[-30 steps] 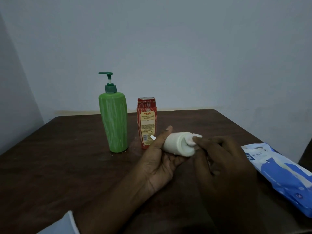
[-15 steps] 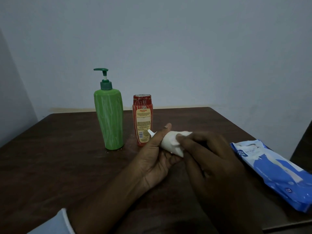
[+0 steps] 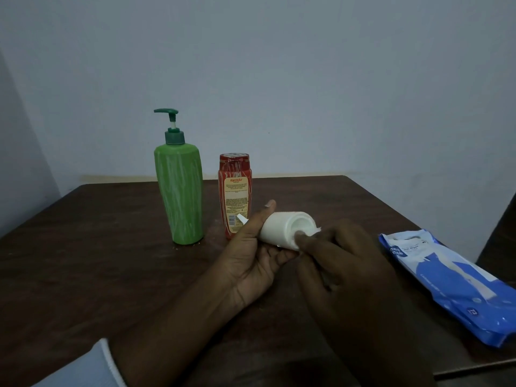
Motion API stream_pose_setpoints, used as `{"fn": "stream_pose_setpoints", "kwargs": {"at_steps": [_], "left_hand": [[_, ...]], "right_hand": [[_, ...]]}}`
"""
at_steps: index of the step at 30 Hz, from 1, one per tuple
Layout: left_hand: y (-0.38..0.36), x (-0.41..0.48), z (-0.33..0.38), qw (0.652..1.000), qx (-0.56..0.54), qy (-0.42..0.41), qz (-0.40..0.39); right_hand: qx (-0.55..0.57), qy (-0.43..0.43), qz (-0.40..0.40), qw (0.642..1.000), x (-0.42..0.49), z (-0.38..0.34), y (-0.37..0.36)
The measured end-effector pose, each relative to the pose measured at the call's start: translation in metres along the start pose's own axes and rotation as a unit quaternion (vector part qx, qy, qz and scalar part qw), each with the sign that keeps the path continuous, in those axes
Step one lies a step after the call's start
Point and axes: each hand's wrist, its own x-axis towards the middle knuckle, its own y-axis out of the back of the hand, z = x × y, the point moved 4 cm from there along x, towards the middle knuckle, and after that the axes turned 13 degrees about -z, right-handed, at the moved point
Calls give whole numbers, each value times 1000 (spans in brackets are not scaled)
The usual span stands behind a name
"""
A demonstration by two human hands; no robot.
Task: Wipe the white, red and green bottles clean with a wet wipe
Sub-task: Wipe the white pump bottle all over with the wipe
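— Above the middle of the worktop (image 3: 111, 247), what is being cleaned?

— The white bottle (image 3: 282, 227). It lies on its side, clear of the surface, base toward the camera. The left hand (image 3: 251, 252) is curled around it, thumb along the top. The right hand (image 3: 343, 263) pinches a small wet wipe (image 3: 315, 229) and presses a fingertip at the base rim.

— So how far along is the job?

— Early, I judge. Only the first bottle is in hand, and the work is at its bottom end.

— And the others?

— The green bottle (image 3: 180, 196) and the red bottle (image 3: 236, 196) stand upright beyond the hands, near each other, both with pale streaks on them. They look not yet wiped.

— More wipes to hand?

— A blue wipe pack (image 3: 458, 286) lies at the right.
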Motion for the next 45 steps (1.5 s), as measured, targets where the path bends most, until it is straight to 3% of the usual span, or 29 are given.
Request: {"fn": "stream_pose_setpoints", "kwargs": {"at_steps": [7, 14, 19, 23, 28, 33, 38, 42, 45], "left_hand": [[-3, 0, 0, 1000, 18, 3, -13], [-6, 0, 0, 1000, 8, -18, -4], [-7, -1, 2, 999, 25, -26, -4], [-5, -1, 3, 999, 17, -31, 5], [-7, 0, 5, 998, 34, -43, 4], [-6, 0, 5, 998, 33, -50, 8], [-6, -1, 3, 998, 45, -35, 4], [-6, 1, 3, 999, 33, -34, 8], [-8, 2, 1, 999, 40, -34, -5]], "right_hand": [[-16, -54, 48, 997, 0, 5, 6], [10, -23, 27, 999, 0, 2, 7], [-18, -79, 43, 996, -1, 5, 4], [3, -44, 25, 999, 0, 1, 5], [-8, -89, 41, 995, 0, 7, 3], [1, -51, 27, 998, 0, 5, 6], [-12, -82, 36, 996, 0, 9, 8], [3, -43, 12, 999, 1, 7, 9], [-10, -81, 35, 996, -1, 11, 9]]}}
